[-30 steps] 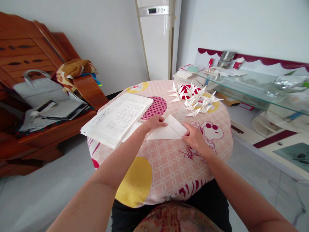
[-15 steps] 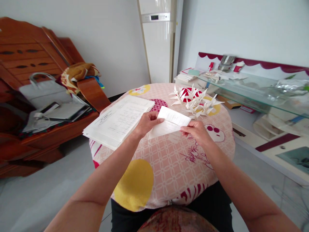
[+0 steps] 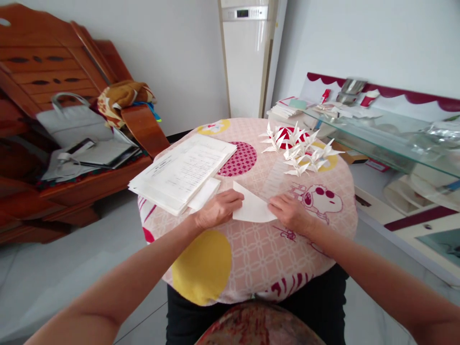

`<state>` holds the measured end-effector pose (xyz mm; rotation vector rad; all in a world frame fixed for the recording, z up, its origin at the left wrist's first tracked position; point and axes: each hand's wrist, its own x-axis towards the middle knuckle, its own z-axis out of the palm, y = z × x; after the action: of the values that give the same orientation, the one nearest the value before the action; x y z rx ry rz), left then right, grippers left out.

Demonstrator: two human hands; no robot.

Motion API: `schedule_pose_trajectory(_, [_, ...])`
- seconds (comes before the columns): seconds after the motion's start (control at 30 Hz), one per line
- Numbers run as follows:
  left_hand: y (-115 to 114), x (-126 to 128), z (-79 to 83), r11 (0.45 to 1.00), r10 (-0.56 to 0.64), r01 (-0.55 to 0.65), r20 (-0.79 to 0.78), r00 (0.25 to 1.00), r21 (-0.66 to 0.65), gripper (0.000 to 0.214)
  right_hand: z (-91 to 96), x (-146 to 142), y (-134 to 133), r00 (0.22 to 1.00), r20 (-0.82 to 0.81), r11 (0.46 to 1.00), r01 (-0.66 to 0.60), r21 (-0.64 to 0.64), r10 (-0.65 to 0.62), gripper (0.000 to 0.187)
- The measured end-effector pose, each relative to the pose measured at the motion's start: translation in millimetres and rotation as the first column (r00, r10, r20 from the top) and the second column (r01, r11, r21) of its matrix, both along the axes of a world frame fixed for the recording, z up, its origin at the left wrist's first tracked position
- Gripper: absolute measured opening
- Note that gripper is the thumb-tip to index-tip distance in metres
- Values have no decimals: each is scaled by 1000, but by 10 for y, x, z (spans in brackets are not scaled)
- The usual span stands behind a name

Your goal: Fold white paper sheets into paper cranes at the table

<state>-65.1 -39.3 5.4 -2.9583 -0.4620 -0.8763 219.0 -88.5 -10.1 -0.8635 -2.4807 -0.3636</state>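
While the stack [image 3: 181, 173] lies left of the left fingers, the left hand [image 3: 221, 209] grips the left edge of the paper [image 3: 251, 207]. Paper spans the space between the fingers, lower edge bowed; faint print seen half a second ago now out of sight. Likely turned or refolded, creasing unfinished. Right hand [image 3: 289, 212] pinches its right end. Cranes [image 3: 297, 166] beyond the right fingers.

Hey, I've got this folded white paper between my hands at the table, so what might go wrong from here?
The folded paper is held between the left hand and right hand; an uneven pull might wrinkle or tear it. A white sheet pokes out by the paper stack, close to the left hand, which might nudge it. The paper cranes sit beyond the right hand and look light, so a careless sweep could topple them.
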Motion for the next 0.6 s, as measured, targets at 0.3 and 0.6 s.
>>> schedule_pose_trajectory(0.3, [-196,-52,-64,989,1,-41,-269,963,-142,35,-41,32,-71,998,1,957,-66,-284,69,26])
schedule_pose_trajectory(0.6, [-307,82,-142,976,165,-204,-338,927,-82,46,-48,58,-104,998,-62,953,-26,-303,7,32])
